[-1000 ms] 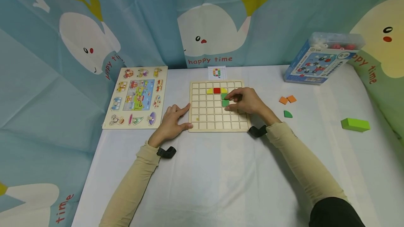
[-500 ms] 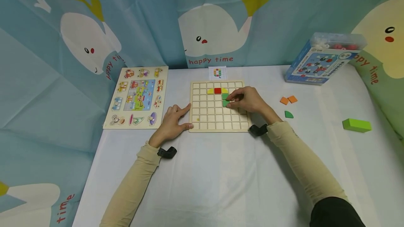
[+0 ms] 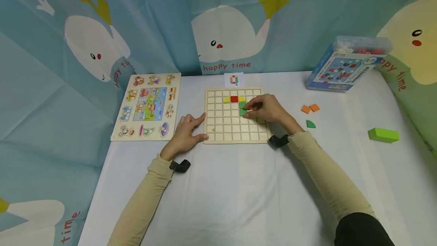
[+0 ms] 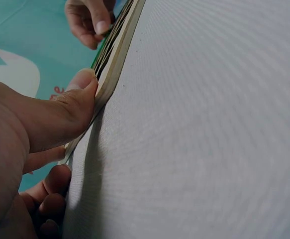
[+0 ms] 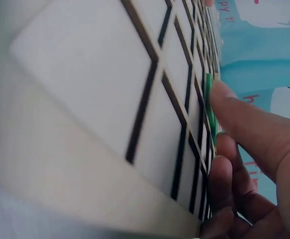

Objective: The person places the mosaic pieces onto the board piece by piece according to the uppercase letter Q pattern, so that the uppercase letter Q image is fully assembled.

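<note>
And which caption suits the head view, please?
Left hand against a wooden grid board, right hand touching a green square tile.

Blue printed backdrop around a white-covered desk
White whales show behind the desk and to its left, a yellow figure at its far right.

From the grid board, a wide approach is offered at 6 o'clock over the desk; passage is barred by the left hand towards 9, the right hand at 3 and the whale-print curtain at 12.
</note>
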